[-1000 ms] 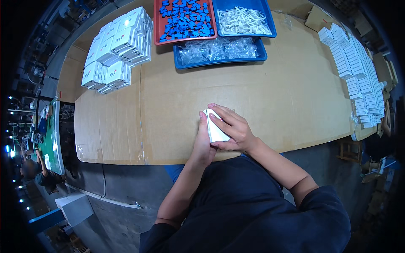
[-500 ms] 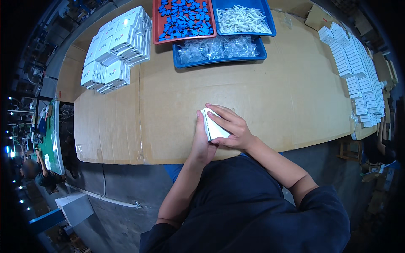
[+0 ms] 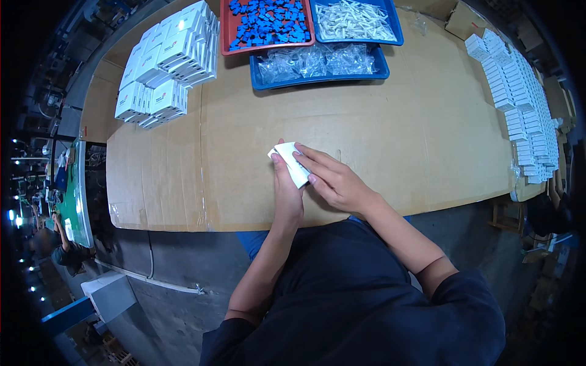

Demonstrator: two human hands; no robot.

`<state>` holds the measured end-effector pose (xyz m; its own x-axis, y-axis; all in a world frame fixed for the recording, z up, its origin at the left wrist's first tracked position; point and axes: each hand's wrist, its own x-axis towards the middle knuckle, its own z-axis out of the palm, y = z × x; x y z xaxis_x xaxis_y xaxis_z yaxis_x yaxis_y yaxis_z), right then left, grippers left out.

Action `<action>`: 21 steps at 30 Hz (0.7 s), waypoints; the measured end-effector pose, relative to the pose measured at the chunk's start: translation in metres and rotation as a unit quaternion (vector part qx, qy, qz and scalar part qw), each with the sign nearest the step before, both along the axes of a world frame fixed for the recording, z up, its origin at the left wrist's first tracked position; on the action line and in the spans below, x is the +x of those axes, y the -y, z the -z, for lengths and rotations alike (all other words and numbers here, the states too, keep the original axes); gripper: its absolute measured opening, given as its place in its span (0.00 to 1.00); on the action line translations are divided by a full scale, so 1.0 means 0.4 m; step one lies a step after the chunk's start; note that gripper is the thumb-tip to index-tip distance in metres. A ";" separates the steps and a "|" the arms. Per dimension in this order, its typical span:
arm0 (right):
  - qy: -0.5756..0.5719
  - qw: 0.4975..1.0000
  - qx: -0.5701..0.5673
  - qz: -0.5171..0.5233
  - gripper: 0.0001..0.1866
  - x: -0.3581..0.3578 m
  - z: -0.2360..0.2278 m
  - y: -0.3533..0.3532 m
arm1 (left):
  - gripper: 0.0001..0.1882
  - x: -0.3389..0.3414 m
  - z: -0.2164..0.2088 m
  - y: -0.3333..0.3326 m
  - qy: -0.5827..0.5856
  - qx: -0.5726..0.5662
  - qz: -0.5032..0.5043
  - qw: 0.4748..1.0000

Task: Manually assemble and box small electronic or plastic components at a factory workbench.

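A small white carton (image 3: pixel 292 163) is held between my two hands above the near middle of the table. It stands tilted, and a white flap juts out at its upper left. My left hand (image 3: pixel 288 194) wraps the carton from the left and below, thumb along its edge. From the right, my right hand (image 3: pixel 339 185) lays its fingers across the carton's face, with the thumb by its lower corner. Palms and fingers hide part of the carton, and what is inside it cannot be seen.
Beyond my hands stand a red tray (image 3: pixel 268 47) of blue plastic pieces, a blue tray (image 3: pixel 366 43) of white pieces and another blue tray (image 3: pixel 320 83) of clear plastic bags. White boxes (image 3: pixel 165 61) are stacked left; rows of small white boxes (image 3: pixel 519 110) line the right.
Both hands have shifted slightly left and away from me with the carton. It has turned between them, and a flap now shows at its upper left.
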<state>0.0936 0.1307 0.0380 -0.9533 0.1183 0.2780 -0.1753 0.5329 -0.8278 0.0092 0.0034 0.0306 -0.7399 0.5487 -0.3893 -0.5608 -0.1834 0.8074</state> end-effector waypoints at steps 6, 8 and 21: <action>-0.016 0.998 0.061 -0.002 0.29 -0.001 0.029 -0.002 | 0.39 0.004 0.020 0.012 0.062 -0.013 0.006 0.998; -0.043 0.997 0.065 0.010 0.29 -0.006 0.040 0.000 | 0.38 0.008 0.039 0.012 0.051 -0.019 0.011 0.998; -0.102 0.987 0.111 0.053 0.28 0.000 0.075 0.017 | 0.32 0.023 0.034 -0.003 0.037 -0.048 -0.014 0.998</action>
<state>0.0936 0.1241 0.0081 -0.8599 0.1291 0.4939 -0.2606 0.7210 -0.6421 0.0185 0.0044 0.0169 -0.7219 0.4854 -0.4933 -0.6153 -0.1240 0.7784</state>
